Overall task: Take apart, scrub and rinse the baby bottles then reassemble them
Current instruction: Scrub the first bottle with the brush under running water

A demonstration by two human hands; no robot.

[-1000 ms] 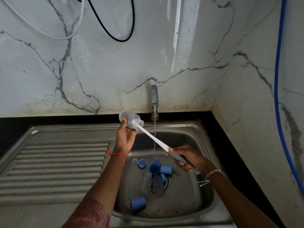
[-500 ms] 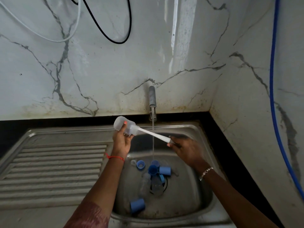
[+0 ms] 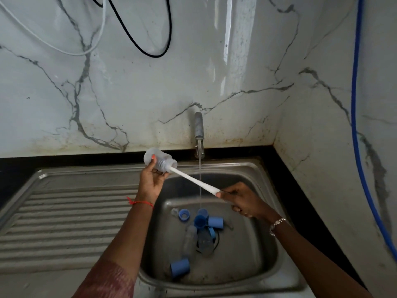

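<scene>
Brush (image 3: pixel 194 181): head sits inside the translucent bottle (image 3: pixel 160 160), seen only as a ribbed blur through the wall. Its grip end is buried in the right hand (image 3: pixel 242 203). Left hand (image 3: pixel 150 180) covers the bottle's underside.

Sink (image 3: pixel 236 265): drain mostly hidden under blue parts (image 3: pixel 215 222) and clear bottles (image 3: pixel 190 238); outlines smeared, count uncertain. Small clear piece (image 3: pixel 175 212) beside blue ring (image 3: pixel 183 214): too small to identify.

Blue hose (image 3: pixel 353 117), black cable (image 3: pixel 171 29) and white cable (image 3: pixel 104 18) run off the top edge. Left forearm (image 3: pixel 129 233) and right forearm (image 3: pixel 311 250) are cut at the bottom edge.
</scene>
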